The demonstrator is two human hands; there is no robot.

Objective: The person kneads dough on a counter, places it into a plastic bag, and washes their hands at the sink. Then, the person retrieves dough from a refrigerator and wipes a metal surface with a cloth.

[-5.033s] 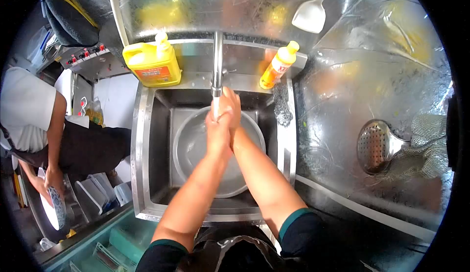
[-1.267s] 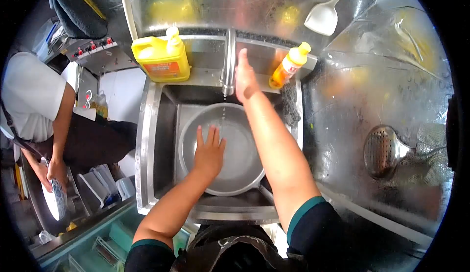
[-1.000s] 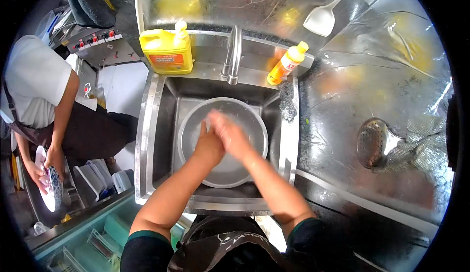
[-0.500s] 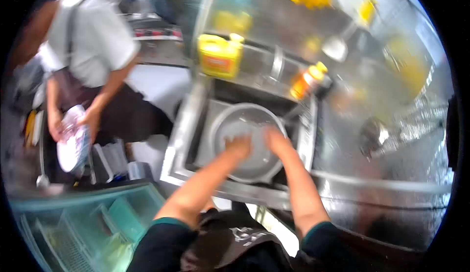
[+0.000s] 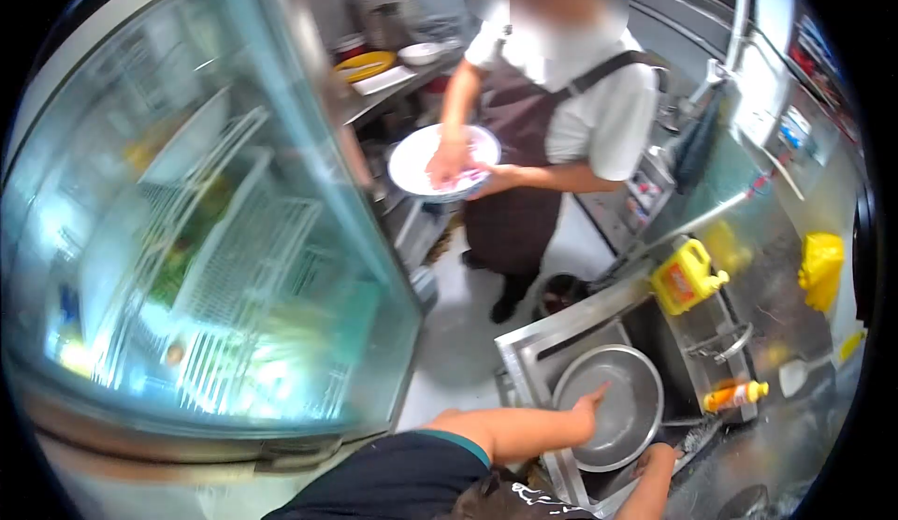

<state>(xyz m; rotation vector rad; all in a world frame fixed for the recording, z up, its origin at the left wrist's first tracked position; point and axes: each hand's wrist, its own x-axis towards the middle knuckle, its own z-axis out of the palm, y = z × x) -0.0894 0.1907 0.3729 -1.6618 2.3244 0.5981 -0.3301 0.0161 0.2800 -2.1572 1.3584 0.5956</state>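
Observation:
A round metal basin (image 5: 652,384) sits in the stainless-steel sink (image 5: 528,344) at the lower right. My left hand (image 5: 586,412) reaches over the basin's near left side, with a finger stretched out across its inside and nothing visible in its grasp. At the near right rim is my right hand (image 5: 658,457), its fingers bent towards the basin; whether they grip the rim I cannot make out. Beyond the sink's far right side stand a yellow jug (image 5: 686,277) and an orange bottle with a yellow cap (image 5: 736,396).
A co-worker in a dark apron (image 5: 516,211) stands beyond the sink, one hand inside a patterned white bowl (image 5: 404,166). A glass-doored fridge (image 5: 379,370) with wire racks fills the left side. A yellow cloth-like item (image 5: 821,267) is at the far right.
My view has swung left, towards the fridge and the co-worker. My right hand has moved from inside the basin to its near rim. The co-worker's hand is now inside the bowl.

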